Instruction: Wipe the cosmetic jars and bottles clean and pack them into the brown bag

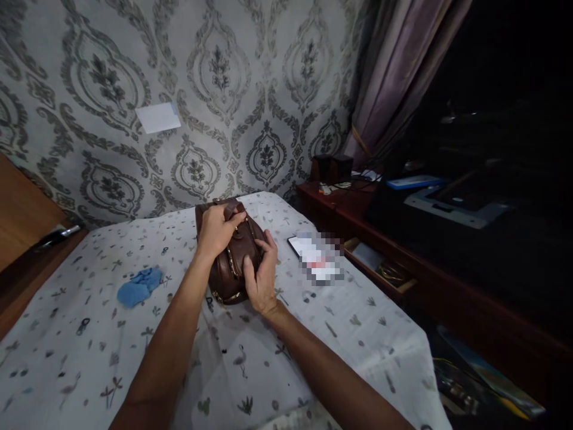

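Note:
A brown leather bag with gold-coloured zippers lies on the white printed sheet in front of me. My left hand is closed at its upper part, with thumb and fingers pinching a leather strap. Around the bag's right side curves my right hand, its thumb on the near face and its fingers against the side. What the bag contains is hidden. A crumpled blue cloth lies to the left of my left forearm. To the right of my right hand lies a phone, partly blurred out.
The printed sheet covers the surface under the bag. A dark red desk with an open drawer stands at the right, bearing cables and dark boxes. A wooden panel is at the left; patterned wallpaper rises behind.

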### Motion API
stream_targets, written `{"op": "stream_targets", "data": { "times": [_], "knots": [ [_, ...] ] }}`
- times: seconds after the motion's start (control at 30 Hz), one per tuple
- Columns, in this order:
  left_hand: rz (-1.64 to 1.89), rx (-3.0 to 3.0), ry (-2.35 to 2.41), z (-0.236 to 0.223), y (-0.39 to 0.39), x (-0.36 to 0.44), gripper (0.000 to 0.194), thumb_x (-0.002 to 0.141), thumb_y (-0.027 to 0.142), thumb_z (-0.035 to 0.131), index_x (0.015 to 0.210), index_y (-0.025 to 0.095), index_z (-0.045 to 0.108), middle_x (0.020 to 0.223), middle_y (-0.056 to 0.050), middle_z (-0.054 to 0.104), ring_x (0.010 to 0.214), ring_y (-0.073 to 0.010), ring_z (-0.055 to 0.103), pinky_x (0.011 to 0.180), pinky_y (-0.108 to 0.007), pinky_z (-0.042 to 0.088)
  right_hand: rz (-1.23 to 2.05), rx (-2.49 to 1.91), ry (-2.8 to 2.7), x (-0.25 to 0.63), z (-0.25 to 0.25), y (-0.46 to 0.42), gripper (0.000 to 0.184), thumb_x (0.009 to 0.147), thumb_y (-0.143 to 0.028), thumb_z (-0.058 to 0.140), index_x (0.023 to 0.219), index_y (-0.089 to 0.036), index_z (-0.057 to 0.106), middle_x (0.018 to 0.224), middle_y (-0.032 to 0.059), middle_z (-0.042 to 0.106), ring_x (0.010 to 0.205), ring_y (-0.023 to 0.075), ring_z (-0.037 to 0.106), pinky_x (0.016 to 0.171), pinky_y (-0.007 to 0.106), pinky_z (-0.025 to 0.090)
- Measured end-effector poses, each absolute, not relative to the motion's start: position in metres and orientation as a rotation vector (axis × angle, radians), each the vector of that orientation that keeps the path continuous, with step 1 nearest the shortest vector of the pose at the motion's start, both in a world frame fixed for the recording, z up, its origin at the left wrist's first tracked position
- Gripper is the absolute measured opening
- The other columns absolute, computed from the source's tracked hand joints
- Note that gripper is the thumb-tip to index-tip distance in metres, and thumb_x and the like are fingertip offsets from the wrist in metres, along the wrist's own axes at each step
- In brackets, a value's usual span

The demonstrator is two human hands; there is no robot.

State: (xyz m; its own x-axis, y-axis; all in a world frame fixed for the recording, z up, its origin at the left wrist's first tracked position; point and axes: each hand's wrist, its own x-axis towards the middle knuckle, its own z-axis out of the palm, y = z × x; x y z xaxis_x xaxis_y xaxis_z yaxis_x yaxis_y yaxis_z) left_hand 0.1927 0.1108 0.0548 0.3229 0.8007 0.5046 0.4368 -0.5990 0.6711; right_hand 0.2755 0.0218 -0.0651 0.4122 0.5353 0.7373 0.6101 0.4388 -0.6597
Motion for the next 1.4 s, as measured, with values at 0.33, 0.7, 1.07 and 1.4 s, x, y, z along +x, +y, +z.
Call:
{"op": "stream_targets", "data": {
  "times": [0.33,0.7,1.07,1.4],
  "knots": [
    [1.051,2.460,0.978,0.070,0.088,0.193,0.014,0.081,0.028,0.066,0.071,0.017,0.068,0.074,-0.001,0.065,0.073,-0.0177,0.058,0.071,-0.029,0.044,-0.047,-1.196,-1.221,0.276,-0.067,0.024,0.059,0.097,-0.043,0.047,0.149,-0.019,0.029,0.154,0.0193,0.035,0.147,0.0313,0.033,0.118,0.060,0.032],
    [1.042,2.230,0.934,0.064,0.097,0.193,0.021,0.079,0.034,0.064,0.067,0.016,0.063,0.064,0.002,0.061,0.064,-0.0154,0.053,0.062,-0.027,0.038,0.312,-1.151,-1.128,0.289,-0.067,0.015,0.079,0.091,-0.054,0.056,0.152,-0.016,0.024,0.158,0.0193,0.033,0.148,0.0281,0.034,0.122,0.050,0.032],
    [0.978,2.465,0.963,0.068,0.085,0.198,0.018,0.088,0.026,0.060,0.072,0.017,0.060,0.072,0.001,0.063,0.071,-0.0162,0.057,0.068,-0.028,0.039,0.372,-1.136,-1.006,0.288,-0.072,0.023,0.084,0.082,-0.060,0.067,0.148,-0.021,0.031,0.153,0.0152,0.037,0.144,0.0294,0.037,0.123,0.051,0.030],
    [0.677,2.891,0.871,0.057,0.069,0.170,0.029,0.090,0.035,0.068,0.114,0.024,0.057,0.120,-0.006,0.062,0.122,-0.0299,0.053,0.104,-0.046,0.036,0.451,-1.038,-1.117,0.304,-0.071,0.025,0.075,0.085,-0.061,0.063,0.145,-0.023,0.038,0.149,0.0123,0.043,0.141,0.0285,0.041,0.122,0.049,0.031]
  ]
}}
